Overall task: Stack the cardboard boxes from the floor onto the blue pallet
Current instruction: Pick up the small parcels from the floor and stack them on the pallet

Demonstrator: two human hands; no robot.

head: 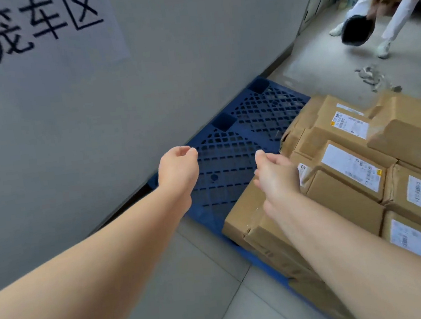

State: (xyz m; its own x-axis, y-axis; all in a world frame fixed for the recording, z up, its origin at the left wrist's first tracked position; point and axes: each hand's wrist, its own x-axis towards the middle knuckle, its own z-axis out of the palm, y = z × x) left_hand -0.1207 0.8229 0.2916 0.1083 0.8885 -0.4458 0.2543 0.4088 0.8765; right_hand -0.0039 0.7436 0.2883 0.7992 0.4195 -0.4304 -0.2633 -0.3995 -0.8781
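Note:
A blue plastic grid pallet [241, 140] lies on the floor against the grey wall. Several brown cardboard boxes [347, 170] with white labels are stacked on its right part. The left half of the pallet is bare grid. My left hand [178, 171] hangs above the pallet's left edge with loosely curled fingers, holding nothing. My right hand [276, 175] hovers over the near corner of the box stack, fingers relaxed and holding nothing; I cannot tell whether it touches the cardboard.
A grey wall [142, 75] with a paper sign [37, 29] runs along the left. Another person [381, 6] bends down on the floor at the top right. A patch of damaged floor [373, 77] lies behind the boxes. Grey floor tiles [193, 292] lie near me.

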